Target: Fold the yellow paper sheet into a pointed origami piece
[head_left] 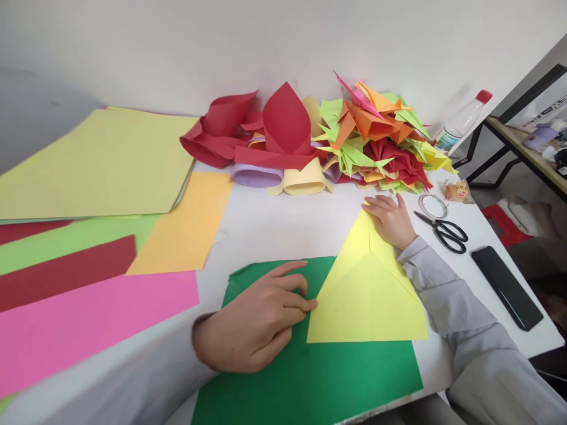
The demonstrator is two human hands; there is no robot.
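Note:
A yellow paper (363,295) folded into a triangle lies on a green sheet (305,378) on the white table (274,224). My left hand (257,321) rests on the green sheet, its fingers curled and pressed together at the yellow paper's left edge. My right hand (392,218) lies flat with fingers stretched out on the paper's top corner, pressing it down. Neither hand lifts the paper.
Large sheets in yellow (97,159), orange (186,227), red (66,271) and pink (88,321) cover the left. A heap of folded paper shapes (354,139) sits at the back. Scissors (445,230), a tape roll (433,205), a black phone (505,286) and a bottle (463,121) are on the right.

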